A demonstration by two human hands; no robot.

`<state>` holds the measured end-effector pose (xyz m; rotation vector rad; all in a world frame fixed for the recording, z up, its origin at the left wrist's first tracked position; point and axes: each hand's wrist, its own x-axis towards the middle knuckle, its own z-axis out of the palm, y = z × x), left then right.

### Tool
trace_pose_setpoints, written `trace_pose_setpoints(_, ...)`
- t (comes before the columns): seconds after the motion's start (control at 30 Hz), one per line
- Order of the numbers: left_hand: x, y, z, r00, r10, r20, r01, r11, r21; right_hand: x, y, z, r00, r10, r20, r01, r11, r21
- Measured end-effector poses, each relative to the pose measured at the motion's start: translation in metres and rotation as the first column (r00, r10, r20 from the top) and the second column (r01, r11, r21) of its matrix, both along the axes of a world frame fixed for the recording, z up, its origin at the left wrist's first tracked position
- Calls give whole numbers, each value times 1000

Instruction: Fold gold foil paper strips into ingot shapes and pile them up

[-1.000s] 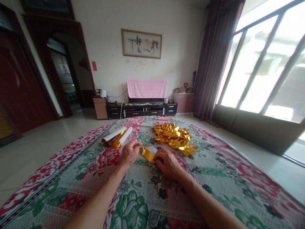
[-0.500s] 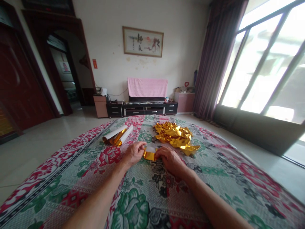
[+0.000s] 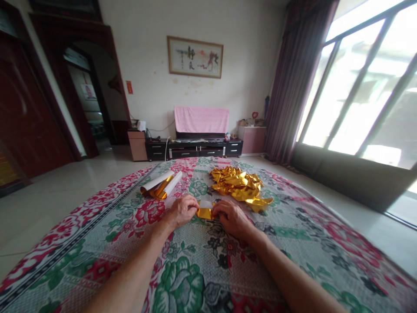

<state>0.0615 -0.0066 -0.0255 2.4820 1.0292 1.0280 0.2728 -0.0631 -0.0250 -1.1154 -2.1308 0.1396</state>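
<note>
Between my two hands, low over the patterned tablecloth (image 3: 182, 282), is a small piece of gold foil paper (image 3: 205, 213), partly folded, with its white back showing along the far side. My left hand (image 3: 185, 209) pinches its left edge between closed fingers. On the other side, my right hand (image 3: 230, 217) has its fingers closed on the right edge. A heap of folded gold foil pieces (image 3: 239, 182) lies just beyond my right hand. Loosely rolled gold sheets with white backs (image 3: 163, 184) rest beyond my left hand.
The cloth-covered table fills the foreground. Past its far edge stands a low black cabinet (image 3: 205, 150), with a pink cloth (image 3: 202, 119) draped over something on it. A purple curtain (image 3: 293, 82) hangs beside the window at right.
The fingers of my left hand have come down onto the left edge of the gold foil paper. My right hand keeps nearly the same place.
</note>
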Motion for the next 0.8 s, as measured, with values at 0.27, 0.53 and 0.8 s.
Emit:
trace_pose_setpoints(0.27, 0, -4, 4, 999, -15, -39, 15, 1000, 1, 0, -4, 5, 1000, 18, 13, -18, 1000, -11)
trace_pose_setpoints(0.53, -2, -8, 7, 991, -77, -107, 83, 995, 56, 9, -5, 12, 995, 88, 38, -86, 995, -42)
trace_pose_setpoints(0.8, -6, -13, 14, 982, -125, -140, 128, 992, 18, 11, -2, 13, 982, 135, 129, -132, 991, -29)
